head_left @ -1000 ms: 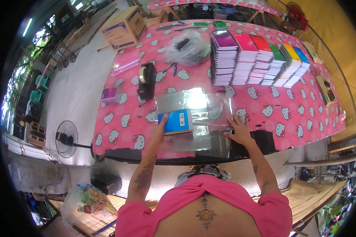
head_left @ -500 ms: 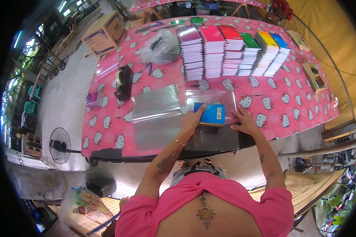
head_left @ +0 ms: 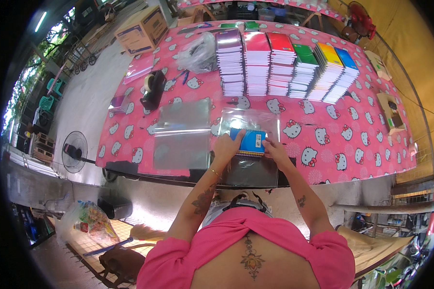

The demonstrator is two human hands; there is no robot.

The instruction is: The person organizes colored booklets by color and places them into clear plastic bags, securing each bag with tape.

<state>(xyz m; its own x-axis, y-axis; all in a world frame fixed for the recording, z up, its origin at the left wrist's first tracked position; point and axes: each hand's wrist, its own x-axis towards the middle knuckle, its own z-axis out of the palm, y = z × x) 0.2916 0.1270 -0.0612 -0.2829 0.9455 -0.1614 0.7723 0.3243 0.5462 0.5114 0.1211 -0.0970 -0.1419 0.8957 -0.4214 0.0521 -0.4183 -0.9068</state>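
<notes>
Okay, blue notebook (head_left: 249,141): on the clear sheet (head_left: 250,174), seems unwrapped so far
Left hand (head_left: 226,148): pinching its left end, thumb on top
Right hand (head_left: 277,153): at its right edge, can't tell if fingers pinch
Spare sheet (head_left: 182,144): flat alongside, looks unused

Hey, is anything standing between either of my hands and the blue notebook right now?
Nothing visible is. Your left hand has its thumb on the cover of the blue notebook, and your right hand is at its right edge. The clear plastic sheet lies underneath, not in between.
</notes>
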